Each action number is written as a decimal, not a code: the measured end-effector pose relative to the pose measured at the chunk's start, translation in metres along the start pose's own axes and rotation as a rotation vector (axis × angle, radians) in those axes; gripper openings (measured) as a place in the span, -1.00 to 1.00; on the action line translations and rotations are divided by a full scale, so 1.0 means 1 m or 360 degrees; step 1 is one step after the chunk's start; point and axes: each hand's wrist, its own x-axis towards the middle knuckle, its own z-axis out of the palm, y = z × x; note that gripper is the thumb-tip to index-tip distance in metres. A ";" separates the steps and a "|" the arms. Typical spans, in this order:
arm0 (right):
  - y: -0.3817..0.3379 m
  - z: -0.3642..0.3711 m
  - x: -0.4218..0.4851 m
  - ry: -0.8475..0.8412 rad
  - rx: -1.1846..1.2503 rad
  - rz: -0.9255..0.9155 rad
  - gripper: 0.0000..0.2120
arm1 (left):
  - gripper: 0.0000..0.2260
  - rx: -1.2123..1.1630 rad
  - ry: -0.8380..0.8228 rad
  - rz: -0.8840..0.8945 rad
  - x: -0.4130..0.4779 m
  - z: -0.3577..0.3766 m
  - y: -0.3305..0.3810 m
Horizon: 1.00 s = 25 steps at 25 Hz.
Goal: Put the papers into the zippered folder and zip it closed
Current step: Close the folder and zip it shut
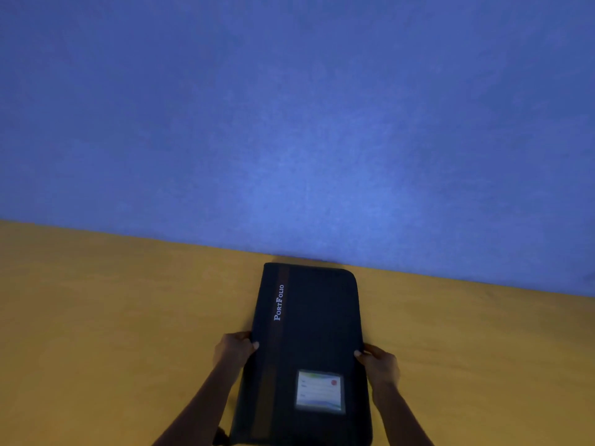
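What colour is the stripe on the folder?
Brown, a stripe running down the dark folder; the head view shows it.

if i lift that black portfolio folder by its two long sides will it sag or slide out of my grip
The folder probably stays fairly stiff: its edges look straight and its cover flat on the yellow surface. The cover looks like woven fabric, so it likely grips well. The left hand and right hand each hold one long side, a balanced hold; its weight cannot be judged.

We see the zippered folder (309,342) lying closed on the table (112,317), its far end touching the wall (289,123) at the table's back edge. The left hand (233,347) sits at the folder's left edge, the right hand (378,365) at its right edge, both nearer the front edge.
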 end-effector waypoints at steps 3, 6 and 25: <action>-0.015 0.046 -0.007 0.0003 0.0039 0.0035 -0.69 | -0.72 0.0068 0.0053 0.0040 0.037 -0.034 0.006; -0.025 0.079 -0.009 0.0023 0.0049 0.0074 -0.68 | -0.69 0.0208 0.0079 0.0053 0.063 -0.055 0.010; -0.044 0.110 -0.017 0.0205 -0.0418 -0.0122 -0.72 | -0.64 0.0649 0.0075 0.0400 0.067 -0.050 0.005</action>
